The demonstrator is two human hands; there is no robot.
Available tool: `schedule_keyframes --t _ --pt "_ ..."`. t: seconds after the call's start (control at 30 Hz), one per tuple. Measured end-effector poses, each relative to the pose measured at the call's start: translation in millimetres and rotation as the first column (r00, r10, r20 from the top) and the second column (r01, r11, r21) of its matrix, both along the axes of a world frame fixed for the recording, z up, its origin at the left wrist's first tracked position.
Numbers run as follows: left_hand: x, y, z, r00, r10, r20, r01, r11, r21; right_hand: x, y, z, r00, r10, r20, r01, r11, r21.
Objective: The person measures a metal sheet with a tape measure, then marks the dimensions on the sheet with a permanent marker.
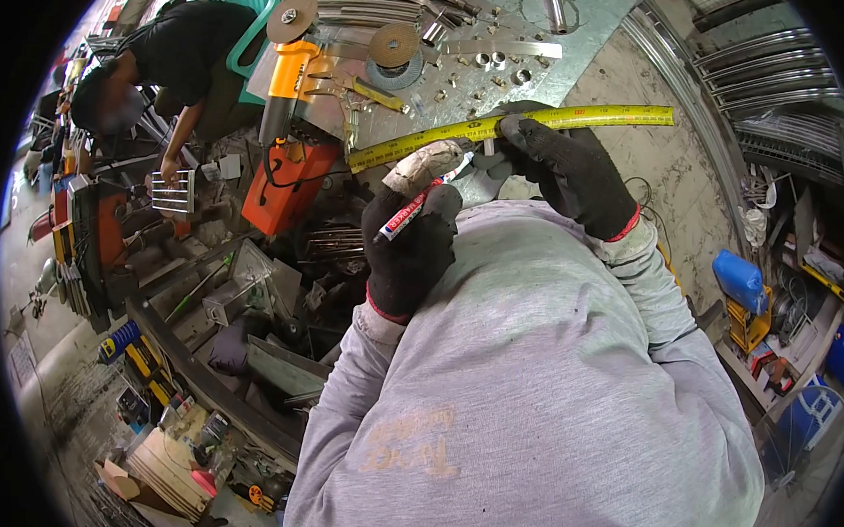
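My left hand (410, 240), in a dark work glove with a pale wrapped fingertip, is closed around a marker (403, 217) with a red, white and blue label. My right hand (568, 168), gloved too, grips a yellow tape measure blade (613, 116) near its middle. The blade stretches sideways across the front of the metal tabletop (581, 21). Below the blade, a short shiny metal piece (489, 148) shows between my hands, beside the right fingers. The marker's far end reaches close to it.
An orange angle grinder (293, 76) stands at the table's left, beside grinding discs (394, 46) and a yellow-handled tool (377, 93). Small metal rings (522, 75) and a flat strip (502, 48) lie behind the blade. Another person (182, 62) bends over at left. Metal tubes (762, 60) fill the right.
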State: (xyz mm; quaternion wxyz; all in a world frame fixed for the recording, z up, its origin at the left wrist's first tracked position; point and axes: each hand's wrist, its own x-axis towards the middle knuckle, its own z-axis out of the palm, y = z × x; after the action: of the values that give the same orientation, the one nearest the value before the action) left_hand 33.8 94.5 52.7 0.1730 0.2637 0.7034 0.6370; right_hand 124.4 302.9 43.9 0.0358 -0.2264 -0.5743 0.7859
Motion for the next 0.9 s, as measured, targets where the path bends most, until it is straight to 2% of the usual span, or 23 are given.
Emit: schedule_keyframes --t 0.03,0.07,0.13,0.17,0.23,0.37,0.43,0.47,0.53,0.57,0.63,0.67,0.73,0.87,0.9 --pt "-0.9 1.3 -2.8 0.999 0.003 -0.040 0.000 0.996 0.094 -0.5 -0.4 -1.0 1.000 -0.028 0.011 0.028 1.000 -0.004" --pt "-3.8 2.2 -3.9 0.999 0.003 -0.040 0.001 0.996 0.094 -0.7 -0.8 0.1 1.000 -0.029 0.011 0.029 1.000 -0.005" --pt "-9.5 2.9 -5.0 0.898 -0.030 -0.438 0.013 0.999 -0.041 -0.7 -1.1 2.8 1.000 -0.014 0.009 0.014 1.000 0.006" --pt "-8.7 2.5 -3.6 0.898 -0.031 -0.438 0.014 0.999 -0.041 -0.3 -0.3 1.4 1.000 -0.015 0.009 0.014 1.000 0.005" --pt "-6.5 1.2 0.2 0.955 -0.038 -0.294 0.027 0.999 -0.041 0.1 1.9 -1.4 0.999 0.027 -0.025 -0.026 0.999 0.043" --pt "-7.0 3.7 -0.5 0.924 -0.033 -0.380 -0.004 0.995 -0.096 1.5 2.4 6.9 0.999 0.049 0.020 -0.048 0.999 -0.010" --pt "-5.1 5.9 -1.7 0.977 0.015 -0.212 -0.007 0.999 0.037 -1.9 3.2 5.8 0.997 -0.006 0.081 0.029 0.956 -0.292" --pt "-5.2 5.7 0.4 0.977 0.014 -0.211 -0.007 0.999 0.037 -2.3 2.1 6.8 0.997 -0.006 0.081 0.030 0.956 -0.293" --pt "-5.9 5.3 6.5 0.963 -0.020 -0.269 -0.004 0.996 -0.088 -2.7 0.0 9.6 0.997 -0.043 0.056 0.060 0.938 -0.342" --pt "-5.7 5.1 4.6 0.963 -0.020 -0.269 -0.004 0.996 -0.088 -2.6 0.3 9.5 0.997 -0.043 0.056 0.060 0.938 -0.342" --pt "-5.4 6.0 1.8 0.990 0.003 -0.142 -0.001 1.000 0.016 -2.1 1.5 9.1 0.999 -0.017 0.028 0.026 0.947 -0.321" --pt "-4.5 5.6 5.0 0.990 0.003 -0.142 -0.001 1.000 0.016 -1.6 1.7 6.9 0.999 -0.017 0.028 0.025 0.947 -0.321" --pt "-2.1 3.8 14.6 0.999 -0.015 -0.036 0.012 0.997 -0.082 -1.0 0.5 1.4 0.999 -0.032 0.025 0.038 0.936 -0.350" --pt "-2.7 6.1 8.2 1.000 0.001 0.001 -0.001 0.999 0.033 -1.2 0.7 5.5 0.999 -0.047 -0.004 0.043 0.930 -0.364" --pt "-3.5 6.2 8.3 0.998 -0.003 -0.068 0.003 1.000 0.011 -0.9 0.4 7.0 0.998 -0.054 0.011 0.054 0.928 -0.370"
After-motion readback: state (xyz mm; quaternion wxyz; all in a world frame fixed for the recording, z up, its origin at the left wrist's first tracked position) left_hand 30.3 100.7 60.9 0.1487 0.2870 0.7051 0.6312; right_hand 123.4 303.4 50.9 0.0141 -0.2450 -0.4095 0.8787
